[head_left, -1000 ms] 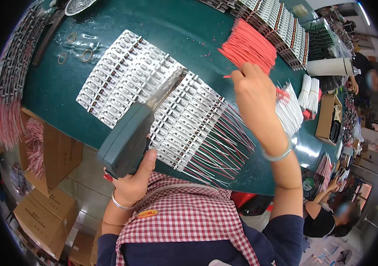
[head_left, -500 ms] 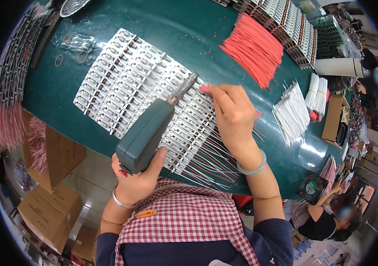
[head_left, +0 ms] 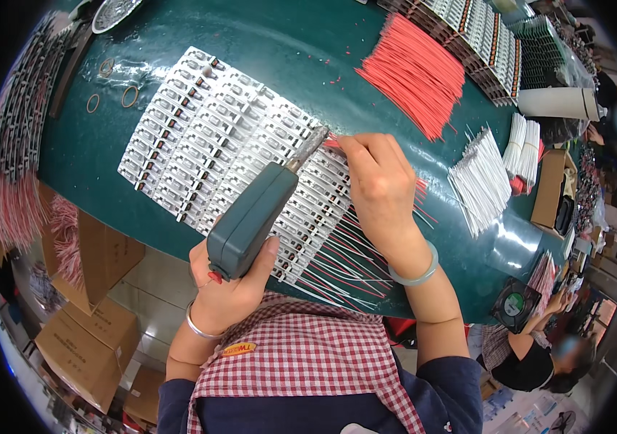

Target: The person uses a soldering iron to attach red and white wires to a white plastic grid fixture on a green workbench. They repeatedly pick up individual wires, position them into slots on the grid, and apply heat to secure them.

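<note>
I see my left hand (head_left: 232, 289) wrapped around the green soldering gun (head_left: 250, 220), its tip over the white boards (head_left: 207, 137) on the desk (head_left: 308, 58). My right hand (head_left: 380, 184) pinches a thin red wire (head_left: 332, 143); it looks light and floppy, best held near its end.

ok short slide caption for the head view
Left hand holds a soldering gun while right hand feeds red wire onto small boards.

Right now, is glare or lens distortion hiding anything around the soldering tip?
Head view: fisheye bends the green table edges; glare only at its lower right rim. The soldering gun tip shows sharp beside the right hand; the left hand grips its handle, nothing washed out.
</note>
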The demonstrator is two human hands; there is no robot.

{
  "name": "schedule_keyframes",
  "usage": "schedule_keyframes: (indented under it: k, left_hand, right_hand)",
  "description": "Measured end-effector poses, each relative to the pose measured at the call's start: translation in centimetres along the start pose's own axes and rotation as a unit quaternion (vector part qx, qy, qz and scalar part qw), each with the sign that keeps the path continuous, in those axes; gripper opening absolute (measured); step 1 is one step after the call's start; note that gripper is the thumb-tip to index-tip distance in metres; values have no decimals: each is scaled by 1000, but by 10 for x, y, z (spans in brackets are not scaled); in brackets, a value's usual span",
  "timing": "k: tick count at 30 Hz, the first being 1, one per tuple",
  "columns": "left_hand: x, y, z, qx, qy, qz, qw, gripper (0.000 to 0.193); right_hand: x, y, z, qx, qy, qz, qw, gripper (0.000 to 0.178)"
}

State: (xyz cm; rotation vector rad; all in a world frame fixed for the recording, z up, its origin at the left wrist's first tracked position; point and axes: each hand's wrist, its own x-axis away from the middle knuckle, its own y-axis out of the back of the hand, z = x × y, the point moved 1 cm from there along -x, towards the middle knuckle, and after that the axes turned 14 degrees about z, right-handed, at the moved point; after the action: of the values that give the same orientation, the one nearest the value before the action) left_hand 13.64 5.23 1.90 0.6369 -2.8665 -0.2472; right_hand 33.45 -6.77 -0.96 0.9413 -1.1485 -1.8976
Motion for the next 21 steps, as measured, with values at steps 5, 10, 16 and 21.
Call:
schedule_keyframes:
  k: [5, 10, 16, 21]
  left_hand:
    - [-2, 1, -2, -18, -17, 4, 1000, 15]
    - [1, 3, -3, -16, -7, 5, 1000, 16]
    - [13, 2, 5, 12, 22, -28, 999, 21]
    - [15, 4, 8, -25, -7, -39, 999, 22]
  right_hand:
    - [-1, 0, 2, 4, -3, 4, 1000, 26]
    - [-2, 2, 3, 10, -3, 4, 1000, 25]
    - [0, 0, 1, 15, 16, 11, 1000, 31]
    - [1, -1, 2, 24, 12, -14, 1000, 31]
